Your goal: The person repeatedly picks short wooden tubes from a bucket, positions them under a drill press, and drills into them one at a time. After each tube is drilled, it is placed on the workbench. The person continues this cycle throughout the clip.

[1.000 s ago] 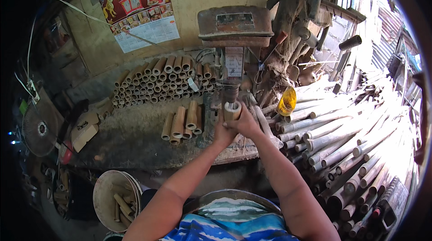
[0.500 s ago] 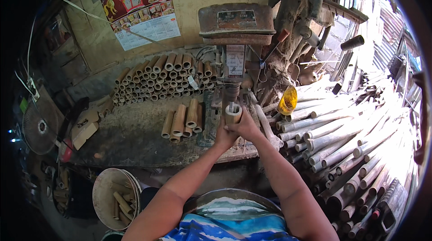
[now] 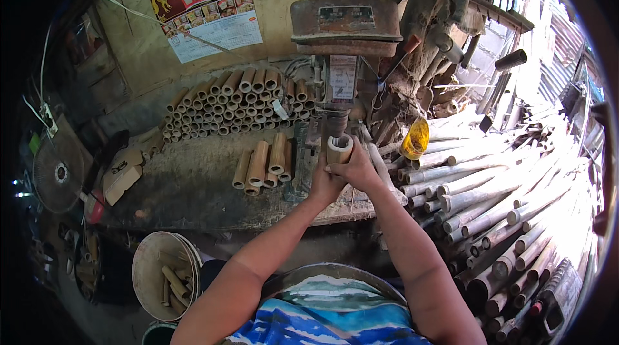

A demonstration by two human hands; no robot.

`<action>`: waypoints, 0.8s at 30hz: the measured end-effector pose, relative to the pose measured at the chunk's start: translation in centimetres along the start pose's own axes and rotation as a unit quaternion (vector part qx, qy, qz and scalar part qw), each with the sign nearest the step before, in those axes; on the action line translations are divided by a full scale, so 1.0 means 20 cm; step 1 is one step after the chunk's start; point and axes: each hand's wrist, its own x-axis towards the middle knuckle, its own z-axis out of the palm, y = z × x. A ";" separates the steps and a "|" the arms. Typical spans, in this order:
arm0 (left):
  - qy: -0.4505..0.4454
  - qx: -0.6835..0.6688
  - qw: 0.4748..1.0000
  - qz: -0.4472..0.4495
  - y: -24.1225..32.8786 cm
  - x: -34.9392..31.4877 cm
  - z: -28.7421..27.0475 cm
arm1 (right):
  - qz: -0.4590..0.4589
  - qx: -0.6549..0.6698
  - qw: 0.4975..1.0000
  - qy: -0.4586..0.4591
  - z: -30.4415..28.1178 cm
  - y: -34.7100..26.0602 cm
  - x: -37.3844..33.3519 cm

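Note:
Both my hands are wrapped round a short bamboo tube (image 3: 340, 153), its open end tilted up toward me. My left hand (image 3: 325, 184) grips its left side, and my right hand (image 3: 360, 172) closes on the right side, thumbs meeting in front. Just behind the tube's upper rim is the chuck (image 3: 336, 123) of a rusty drill press (image 3: 343, 30); how far the bit reaches into the bore is hard to see. On the bench left of my hands lie several loose cut bamboo tubes (image 3: 258, 163).
A neat stack of bamboo tubes (image 3: 225, 109) lines the back of the bench (image 3: 187, 180). Long bamboo poles (image 3: 480, 206) are piled on the right. A white bucket (image 3: 143, 280) with offcuts stands lower left, below a fan (image 3: 59, 174). A yellow container (image 3: 416, 138) hangs right of the press.
The tube has tilted more toward me and sits slightly higher and to the right in view, its open end now showing more. Both hands keep hold of it.

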 end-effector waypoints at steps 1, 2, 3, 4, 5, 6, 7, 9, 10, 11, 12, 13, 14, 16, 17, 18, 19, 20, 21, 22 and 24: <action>-0.013 0.024 0.999 -0.037 0.00 0.00 0.00 | 0.039 -0.005 0.999 -0.013 0.00 0.00 0.00; -0.011 0.036 0.999 -0.037 0.01 -0.02 0.00 | 0.047 -0.003 0.999 -0.011 0.01 -0.01 -0.01; -0.003 0.049 0.999 -0.021 0.02 -0.04 0.00 | 0.070 -0.010 0.997 -0.012 0.02 -0.01 -0.03; -0.003 0.043 0.999 -0.030 0.03 -0.05 0.00 | 0.037 0.003 0.999 -0.009 0.03 -0.02 -0.03; 0.003 0.039 0.999 -0.027 0.04 -0.05 0.00 | 0.030 0.005 0.999 -0.013 0.03 -0.02 -0.04; -0.003 0.055 0.997 -0.051 0.04 -0.05 0.00 | 0.062 -0.011 0.998 -0.030 0.03 -0.03 -0.04; 0.002 0.031 0.999 -0.025 0.04 -0.04 0.00 | 0.035 -0.001 0.999 -0.021 0.02 -0.04 -0.03; 0.001 0.021 1.000 -0.001 0.04 -0.01 -0.01 | 0.019 -0.001 1.000 -0.013 0.01 -0.05 -0.02; -0.005 -0.044 0.999 -0.002 0.04 -0.01 -0.01 | -0.001 -0.015 1.000 0.001 0.01 -0.05 -0.02; -0.017 -0.015 0.999 -0.044 0.04 -0.01 -0.01 | 0.037 -0.012 0.999 -0.012 0.00 -0.05 -0.02; -0.020 0.015 0.999 -0.042 0.04 -0.01 -0.02 | 0.047 -0.004 0.999 -0.016 0.01 -0.05 -0.03; -0.021 0.044 0.998 -0.037 0.04 -0.02 -0.02 | 0.040 0.007 0.999 -0.015 0.02 -0.06 -0.03; -0.011 0.038 0.999 -0.028 0.05 -0.04 -0.02 | 0.081 0.008 0.997 -0.009 0.04 -0.06 -0.04; -0.005 0.036 0.998 -0.052 0.07 -0.05 -0.02 | 0.042 0.026 0.999 -0.007 0.05 -0.07 -0.03; 0.007 0.009 1.000 -0.027 0.08 -0.05 -0.02 | 0.082 0.012 0.996 -0.015 0.05 -0.08 -0.03; 0.004 -0.008 0.999 -0.044 0.09 -0.02 -0.02 | 0.071 -0.014 0.997 -0.015 0.03 -0.08 0.00; 0.008 -0.014 0.999 -0.030 0.09 0.01 -0.02 | 0.043 -0.005 0.999 -0.007 0.01 -0.09 0.02; -0.006 -0.019 0.998 -0.064 0.09 0.02 -0.02 | 0.034 -0.003 0.999 -0.003 0.01 -0.09 0.01; -0.012 -0.014 0.998 -0.061 0.09 0.03 -0.02 | -0.003 0.007 1.000 0.016 0.01 -0.09 0.03; 0.001 -0.019 1.000 -0.015 0.08 0.03 -0.02 | 0.002 -0.016 1.000 0.013 0.00 -0.09 0.01; -0.015 -0.001 0.999 -0.043 0.06 0.00 -0.02 | 0.045 0.008 0.999 0.000 0.03 -0.08 -0.02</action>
